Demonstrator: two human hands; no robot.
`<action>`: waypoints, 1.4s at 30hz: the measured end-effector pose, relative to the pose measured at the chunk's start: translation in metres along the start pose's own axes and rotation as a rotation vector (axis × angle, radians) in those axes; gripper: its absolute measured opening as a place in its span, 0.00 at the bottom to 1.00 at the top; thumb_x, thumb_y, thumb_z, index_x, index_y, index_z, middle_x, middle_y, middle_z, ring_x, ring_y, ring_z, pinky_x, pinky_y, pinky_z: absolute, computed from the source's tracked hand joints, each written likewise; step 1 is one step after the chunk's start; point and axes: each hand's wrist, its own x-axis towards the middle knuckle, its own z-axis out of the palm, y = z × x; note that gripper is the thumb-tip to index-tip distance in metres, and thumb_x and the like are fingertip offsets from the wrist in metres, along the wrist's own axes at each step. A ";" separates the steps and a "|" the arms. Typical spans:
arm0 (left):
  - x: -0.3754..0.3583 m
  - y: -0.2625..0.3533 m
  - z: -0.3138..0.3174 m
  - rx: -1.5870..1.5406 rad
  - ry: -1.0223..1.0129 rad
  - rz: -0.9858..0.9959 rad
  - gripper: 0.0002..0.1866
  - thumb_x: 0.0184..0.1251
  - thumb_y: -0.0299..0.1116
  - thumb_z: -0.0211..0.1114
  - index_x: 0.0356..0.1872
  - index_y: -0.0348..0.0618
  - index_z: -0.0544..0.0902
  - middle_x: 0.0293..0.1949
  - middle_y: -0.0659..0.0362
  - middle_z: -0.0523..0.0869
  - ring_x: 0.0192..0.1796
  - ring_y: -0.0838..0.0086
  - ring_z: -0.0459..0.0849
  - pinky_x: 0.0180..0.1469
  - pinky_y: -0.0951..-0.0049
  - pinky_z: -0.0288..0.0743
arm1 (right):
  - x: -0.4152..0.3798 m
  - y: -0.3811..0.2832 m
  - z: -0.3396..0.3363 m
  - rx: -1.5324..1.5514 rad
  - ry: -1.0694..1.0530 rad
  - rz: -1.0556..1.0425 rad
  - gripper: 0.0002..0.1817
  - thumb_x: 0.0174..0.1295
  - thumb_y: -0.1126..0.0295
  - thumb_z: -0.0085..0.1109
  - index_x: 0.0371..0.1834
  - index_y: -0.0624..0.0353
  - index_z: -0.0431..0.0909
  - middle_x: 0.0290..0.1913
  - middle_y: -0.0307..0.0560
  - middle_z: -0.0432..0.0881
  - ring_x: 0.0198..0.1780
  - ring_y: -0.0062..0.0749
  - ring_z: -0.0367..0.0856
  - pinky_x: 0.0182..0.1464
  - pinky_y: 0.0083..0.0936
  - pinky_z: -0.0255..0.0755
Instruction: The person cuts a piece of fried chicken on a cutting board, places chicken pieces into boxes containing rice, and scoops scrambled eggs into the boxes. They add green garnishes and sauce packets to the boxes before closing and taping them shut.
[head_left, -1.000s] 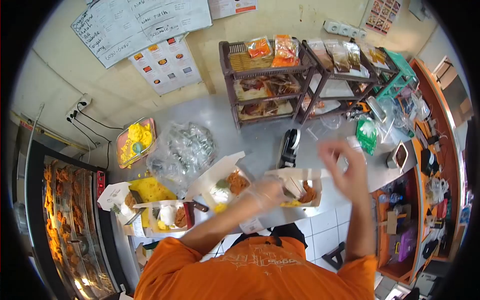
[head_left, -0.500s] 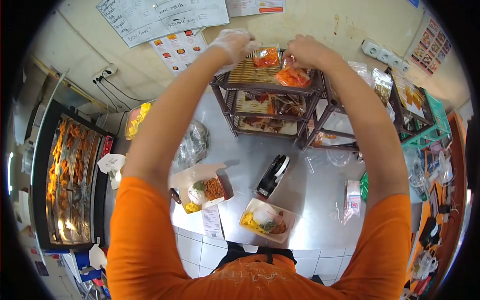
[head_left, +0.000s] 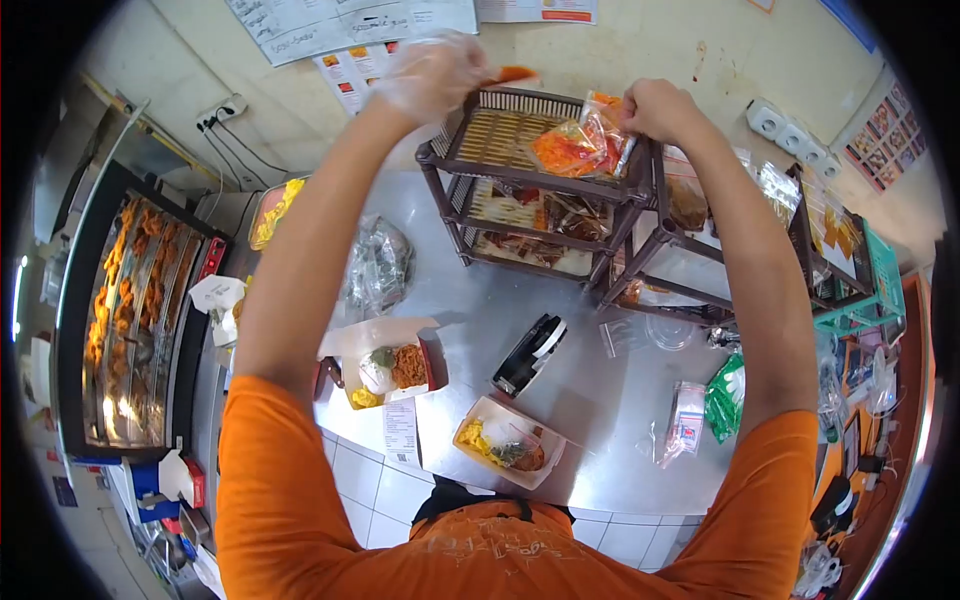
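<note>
My left hand (head_left: pixel 428 78), in a clear plastic glove, is closed on a small packet with orange-red contents (head_left: pixel 515 75), seen edge-on past the fingers. It is raised beside the back left corner of a brown plastic rack (head_left: pixel 480 150). My bare right hand (head_left: pixel 662 110) pinches the upper edge of a clear packet with orange contents (head_left: pixel 610 128) at the right side of the top tier. Another orange packet (head_left: pixel 560 150) lies against it on that tier. Dark sauce packets (head_left: pixel 575 215) fill part of the tier below.
On the steel table (head_left: pixel 450 290) stand an open meal box (head_left: pixel 410 367), a second food tray (head_left: pixel 510 440) and a black-and-white device (head_left: pixel 530 355). A bag bundle (head_left: pixel 378 265) lies left, a green packet (head_left: pixel 725 395) right. A glass food warmer (head_left: pixel 140 330) is at far left.
My left hand has moved left, taking an orange packet off the top tier. My right hand has shifted right and now holds a packet's edge upright. The camera view has turned slightly.
</note>
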 end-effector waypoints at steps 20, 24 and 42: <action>-0.456 -0.005 0.060 -0.336 -0.132 -0.700 0.15 0.68 0.37 0.67 0.48 0.38 0.81 0.44 0.46 0.86 0.50 0.47 0.85 0.55 0.53 0.78 | -0.167 -0.142 -0.150 0.096 0.263 -0.172 0.14 0.66 0.63 0.66 0.41 0.65 0.82 0.35 0.38 0.80 0.38 0.23 0.71 0.49 0.23 0.67; -0.455 -0.013 0.028 -0.308 -0.004 -0.386 0.17 0.68 0.37 0.69 0.52 0.39 0.81 0.49 0.46 0.85 0.49 0.50 0.85 0.55 0.54 0.78 | -0.207 -0.199 -0.129 0.152 0.227 -0.214 0.14 0.66 0.64 0.66 0.40 0.66 0.81 0.38 0.39 0.78 0.38 0.26 0.70 0.49 0.23 0.67; -0.387 0.009 -0.062 -0.934 0.099 0.170 0.04 0.60 0.30 0.75 0.33 0.43 0.90 0.34 0.57 0.87 0.38 0.64 0.84 0.43 0.64 0.79 | -0.285 -0.359 -0.041 0.442 -0.088 -0.256 0.07 0.62 0.72 0.65 0.35 0.63 0.77 0.31 0.44 0.76 0.35 0.33 0.74 0.42 0.28 0.70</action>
